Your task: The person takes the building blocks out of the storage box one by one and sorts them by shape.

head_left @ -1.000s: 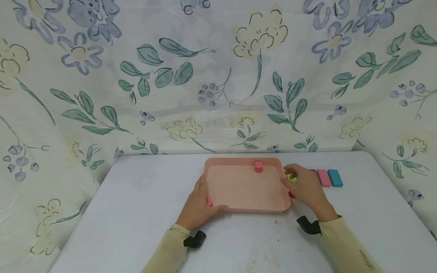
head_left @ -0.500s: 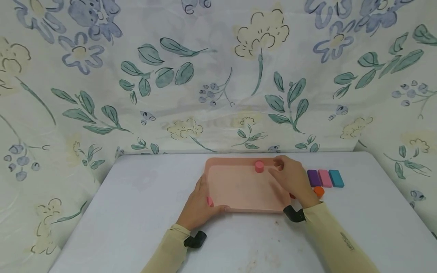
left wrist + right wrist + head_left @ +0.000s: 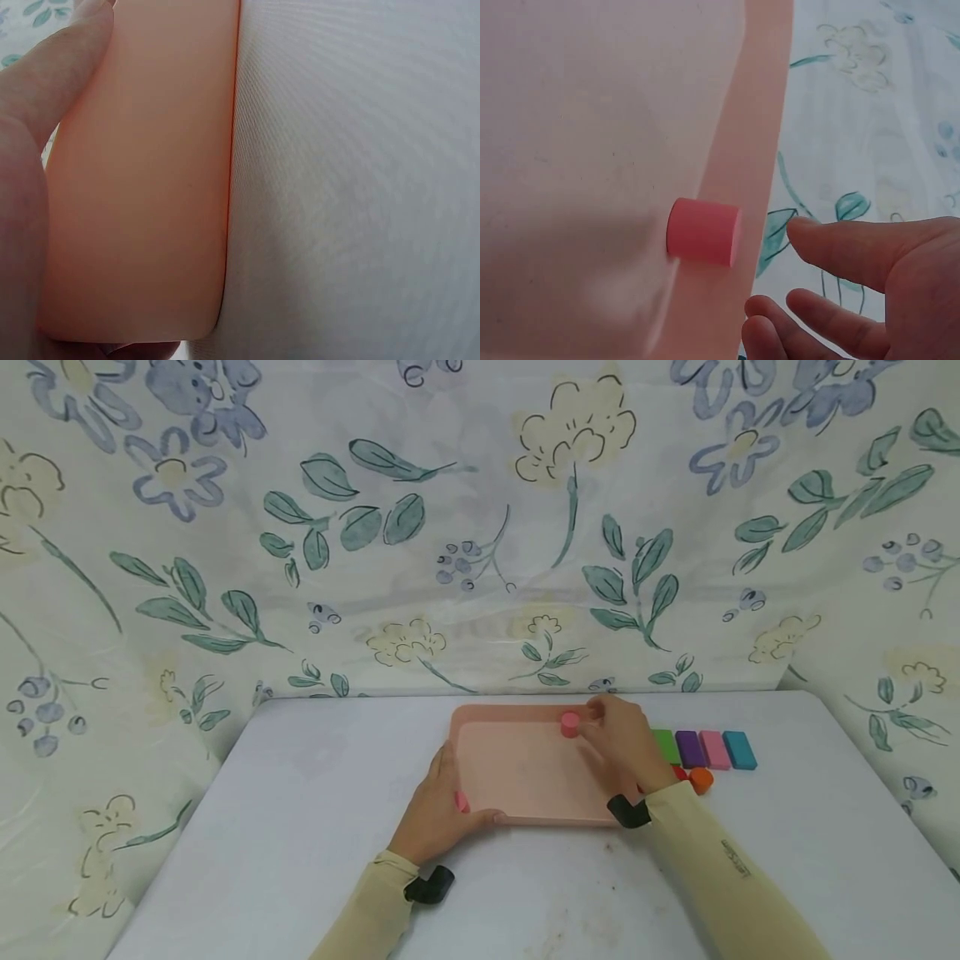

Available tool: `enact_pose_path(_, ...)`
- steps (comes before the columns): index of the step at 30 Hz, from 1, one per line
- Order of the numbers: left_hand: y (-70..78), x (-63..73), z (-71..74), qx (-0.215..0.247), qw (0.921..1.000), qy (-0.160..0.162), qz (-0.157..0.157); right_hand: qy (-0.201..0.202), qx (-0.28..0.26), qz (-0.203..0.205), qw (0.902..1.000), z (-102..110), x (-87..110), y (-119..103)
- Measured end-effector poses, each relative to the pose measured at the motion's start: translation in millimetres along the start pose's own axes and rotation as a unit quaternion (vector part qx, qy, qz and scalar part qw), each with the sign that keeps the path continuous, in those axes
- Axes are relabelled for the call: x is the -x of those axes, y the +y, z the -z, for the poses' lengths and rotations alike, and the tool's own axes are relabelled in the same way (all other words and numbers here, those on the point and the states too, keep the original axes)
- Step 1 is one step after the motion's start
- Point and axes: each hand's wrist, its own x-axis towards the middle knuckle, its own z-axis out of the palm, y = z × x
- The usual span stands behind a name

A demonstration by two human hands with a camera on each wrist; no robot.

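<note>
My left hand [image 3: 435, 814] grips the near-left corner of a shallow peach tray [image 3: 543, 820], thumb along the front wall and fingers along the left side. In the left wrist view, the thumb [image 3: 64, 75] lies against the tray's outer wall [image 3: 142, 187]. A pink cylinder block [image 3: 570, 725] stands inside the tray by its far wall. My right hand [image 3: 622, 739] hovers over the tray's far-right part, fingers just right of that block. In the right wrist view, a gap shows between the thumb and the pink cylinder [image 3: 703, 232], and the loosely bent fingers hold nothing.
Right of the tray lie green [image 3: 665, 747], purple [image 3: 691, 749], pink [image 3: 715, 750] and teal [image 3: 740, 750] rectangular blocks in a row. Orange [image 3: 701, 780] and red [image 3: 679, 772] pieces sit before them. Another pink piece [image 3: 461, 802] shows by my left hand. Floral cloth [image 3: 480, 568] hangs behind the white table [image 3: 315, 793].
My right hand has moved left from beside the tray to over its far-right part, close to the pink cylinder, uncovering blocks on the right. My left hand and the tray stay put.
</note>
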Motion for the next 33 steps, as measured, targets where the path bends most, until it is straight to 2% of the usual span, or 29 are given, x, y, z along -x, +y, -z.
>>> enact_pose_path(7,-1.4,-0.6,-0.4,0.004,1.0,0.004,0.002,-0.032,-0.006,-0.007,0.9994,-2,-12.2,-3)
enact_pose_path(13,-3.1,-0.4,-2.5,0.01,0.9999,0.005,0.003,-0.059,-0.011,-0.051,0.9969,-6,-20.2,-4)
enact_pose_path(18,-2.1,-0.2,-1.9,0.01,0.9999,0.007,-0.002,-0.062,-0.019,-0.076,0.995,-12,-24.7,-4)
enact_pose_path(26,0.0,-0.4,-0.6,-0.014,0.9998,-0.008,0.012,-0.056,0.023,-0.071,0.9956,-24,-27.9,1)
enact_pose_path(33,0.3,-0.1,0.1,-0.014,0.9998,-0.007,0.01,-0.048,0.044,-0.059,0.9962,-26,-28.3,1)
